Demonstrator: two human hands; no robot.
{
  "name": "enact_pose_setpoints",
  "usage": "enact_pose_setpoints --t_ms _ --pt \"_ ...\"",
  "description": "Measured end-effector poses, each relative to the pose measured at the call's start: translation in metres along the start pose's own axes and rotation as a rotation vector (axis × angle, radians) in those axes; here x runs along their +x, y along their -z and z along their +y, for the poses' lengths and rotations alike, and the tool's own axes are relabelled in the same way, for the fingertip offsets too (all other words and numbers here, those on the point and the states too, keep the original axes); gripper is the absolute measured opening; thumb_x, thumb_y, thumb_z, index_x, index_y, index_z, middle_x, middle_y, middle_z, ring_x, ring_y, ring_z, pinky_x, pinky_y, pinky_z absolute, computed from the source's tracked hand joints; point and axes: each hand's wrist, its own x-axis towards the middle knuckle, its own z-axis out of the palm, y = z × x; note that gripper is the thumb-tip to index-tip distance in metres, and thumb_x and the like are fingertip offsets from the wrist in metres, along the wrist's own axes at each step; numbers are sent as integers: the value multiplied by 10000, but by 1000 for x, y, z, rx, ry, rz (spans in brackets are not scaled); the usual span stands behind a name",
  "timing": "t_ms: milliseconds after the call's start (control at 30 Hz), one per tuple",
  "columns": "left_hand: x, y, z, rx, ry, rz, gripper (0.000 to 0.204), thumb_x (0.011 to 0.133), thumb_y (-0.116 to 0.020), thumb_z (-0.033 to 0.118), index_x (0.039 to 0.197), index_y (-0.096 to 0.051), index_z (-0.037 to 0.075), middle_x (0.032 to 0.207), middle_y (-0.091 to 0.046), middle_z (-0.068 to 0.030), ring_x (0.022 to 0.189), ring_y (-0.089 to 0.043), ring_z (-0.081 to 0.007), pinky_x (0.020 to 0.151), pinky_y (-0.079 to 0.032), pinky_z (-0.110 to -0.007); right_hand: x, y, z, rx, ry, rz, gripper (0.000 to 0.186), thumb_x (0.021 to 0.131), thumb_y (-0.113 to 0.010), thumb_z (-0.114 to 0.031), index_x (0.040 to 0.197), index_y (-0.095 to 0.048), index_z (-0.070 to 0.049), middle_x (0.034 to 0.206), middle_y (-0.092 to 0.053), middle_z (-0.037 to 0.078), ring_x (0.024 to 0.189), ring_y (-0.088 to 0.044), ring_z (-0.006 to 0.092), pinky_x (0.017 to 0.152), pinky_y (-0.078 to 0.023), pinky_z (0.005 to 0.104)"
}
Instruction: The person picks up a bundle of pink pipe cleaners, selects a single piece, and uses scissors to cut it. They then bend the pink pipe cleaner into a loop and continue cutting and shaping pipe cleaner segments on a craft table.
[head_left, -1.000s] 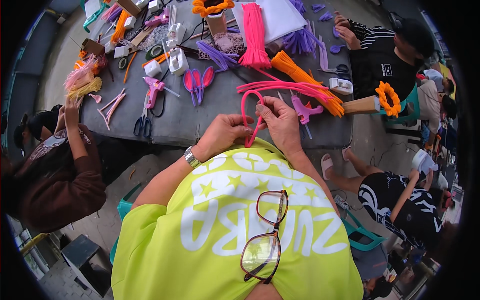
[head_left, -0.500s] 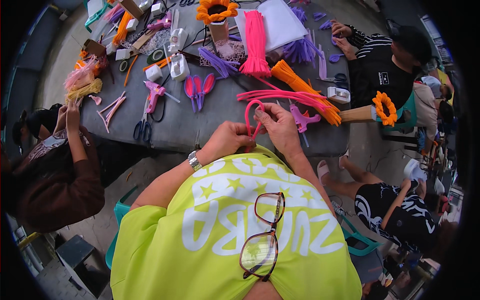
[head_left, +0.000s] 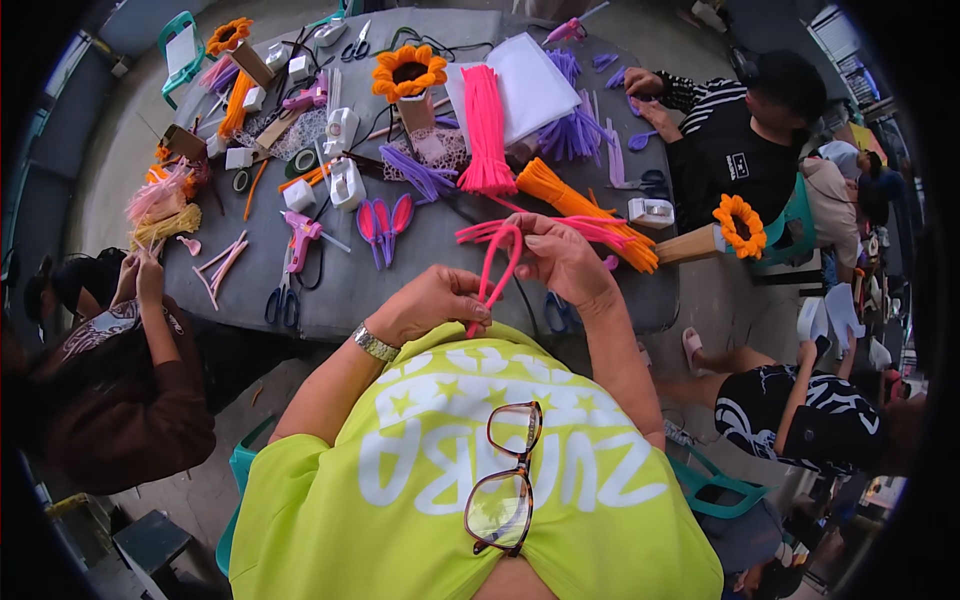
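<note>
In front of my chest, a pink pipe cleaner [head_left: 487, 268] is bent into a tall narrow loop. My left hand [head_left: 438, 303] pinches it low down, where its two strands meet. Fingers of my right hand [head_left: 567, 264] curl at the loop's upper right side and appear to grip it. Just beyond lie loose pink pipe cleaners [head_left: 592, 233], partly hidden by my right hand. Behind them rests a thick bundle of pink pipe cleaners [head_left: 485, 130], beside an orange bundle [head_left: 590, 222]. Finished purple-and-pink petal loops [head_left: 379, 233] lie farther left on the table.
The grey table [head_left: 425, 240] carries a pink glue gun [head_left: 302, 234], scissors [head_left: 284, 303], a white tape dispenser [head_left: 651, 212] and orange pipe-cleaner flowers [head_left: 409, 72]. Purple pipe cleaners [head_left: 570, 135] lie farther back. One person [head_left: 130, 360] works at left, another [head_left: 745, 140] at right.
The pink loop has tilted and become narrower. My left hand has moved slightly left and down; my right hand has opened a little distance from it. The table view has shifted.
</note>
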Motion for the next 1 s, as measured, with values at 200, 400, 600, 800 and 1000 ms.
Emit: enact_pose_setpoints --t_ms 200,400,600,800,1000 --pt "8 6 11 -238 76 -203 294 860 -705 10 1141 -634 -43 832 -692 -77 733 -669 -134 683 -551 -260 1 -11 18 203 157 -243 573 967 -571 -405 1376 -459 -19 1367 -534 158 1137 -578 164 811 -515 285" --pt "15 6 5 -399 89 -303 260 871 -685 0 1123 -634 -39 850 -691 -86 745 -677 -142 678 -560 -261 7 1 42 390 204 -297 530 981 -551 -375 1359 -476 -11 1258 -601 110 1063 -610 162 742 -510 273" --pt "14 -1 6 -252 53 -154 235 871 -691 15 1093 -639 -39 864 -700 -97 745 -679 -139 681 -557 -255 13 8 57 506 205 -70 373 930 -656 -235 1236 -597 -31 1182 -633 76 990 -631 150 682 -526 273" --pt "7 -6 13 82 -35 10 142 880 -661 22 1008 -658 -41 848 -710 -111 694 -664 -123 655 -537 -239 15 9 57 516 205 -31 264 921 -664 -195 1133 -650 -38 1082 -659 65 933 -645 146 668 -541 264" --pt "6 -7 9 149 -31 57 116 865 -661 1 971 -660 -45 824 -702 -104 651 -642 -120 624 -524 -241 19 13 62 604 198 50 160 907 -679 -171 1019 -669 -56 905 -670 28 798 -655 125 613 -521 240"
